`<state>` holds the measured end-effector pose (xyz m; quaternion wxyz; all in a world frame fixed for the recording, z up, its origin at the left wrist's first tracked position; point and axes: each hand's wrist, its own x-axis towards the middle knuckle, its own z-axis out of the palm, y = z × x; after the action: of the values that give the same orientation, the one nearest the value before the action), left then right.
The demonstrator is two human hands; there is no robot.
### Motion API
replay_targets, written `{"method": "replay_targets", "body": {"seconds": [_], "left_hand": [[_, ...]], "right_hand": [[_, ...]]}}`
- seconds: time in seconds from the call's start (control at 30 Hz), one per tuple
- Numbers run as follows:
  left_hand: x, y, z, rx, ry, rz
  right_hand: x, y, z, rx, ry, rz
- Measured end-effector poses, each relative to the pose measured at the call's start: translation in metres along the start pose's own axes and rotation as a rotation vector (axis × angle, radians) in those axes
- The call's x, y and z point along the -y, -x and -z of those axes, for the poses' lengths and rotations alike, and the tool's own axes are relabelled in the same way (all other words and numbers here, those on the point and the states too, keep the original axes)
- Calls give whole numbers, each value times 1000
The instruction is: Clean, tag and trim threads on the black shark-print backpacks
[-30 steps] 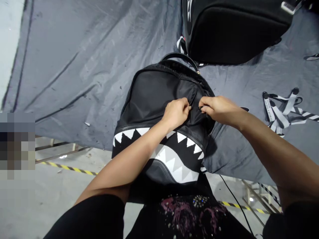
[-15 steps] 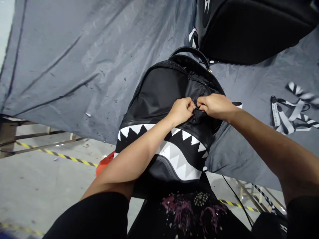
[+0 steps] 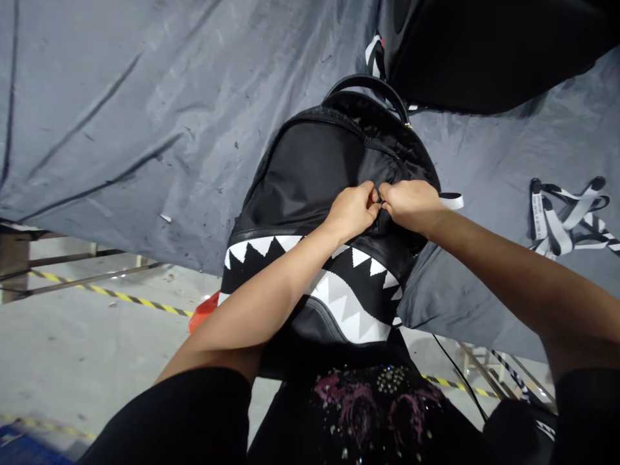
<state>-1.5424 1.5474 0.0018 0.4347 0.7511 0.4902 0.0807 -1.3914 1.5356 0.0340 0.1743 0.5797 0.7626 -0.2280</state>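
A black backpack [image 3: 310, 171] with a white-and-grey shark-teeth band [image 3: 361, 313] leans at the edge of the grey-covered table, close against my body. Its top is unzipped, and a black carry handle [image 3: 361, 81] arches above the opening. My left hand [image 3: 356, 206] and my right hand [image 3: 407, 201] meet fingertip to fingertip at the right of the front panel. Both are closed in a pinch on the backpack, where the dark fabric bunches up. The small part between their fingertips is hidden. A white strap loop [image 3: 451, 201] sticks out beside my right wrist.
Another black bag [image 3: 489, 58] lies at the back right. Black-and-white straps [image 3: 566, 216] are heaped on the grey cloth [image 3: 121, 129] to the right. Something orange-red [image 3: 204, 311] shows below the table edge, and yellow-black tape [image 3: 130, 297] marks the floor.
The fingertips of both hands have drawn closer together, hiding the small dark piece that showed between them. The backpack stays in place; the view has shifted slightly.
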Motion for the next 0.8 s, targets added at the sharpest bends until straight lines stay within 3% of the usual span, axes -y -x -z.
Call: {"method": "replay_targets", "body": {"seconds": [0.13,0.43,0.8], "left_hand": [[-5,2,-4,-30,-126,7],[-3,0,-4,6,-130,18],[-21,8,-11,64,-368,216]], "right_hand": [[0,-1,4,-29,-15,-48],[-3,-10,15,36,-77,-115],[2,-27,24,112,-71,-208]]}}
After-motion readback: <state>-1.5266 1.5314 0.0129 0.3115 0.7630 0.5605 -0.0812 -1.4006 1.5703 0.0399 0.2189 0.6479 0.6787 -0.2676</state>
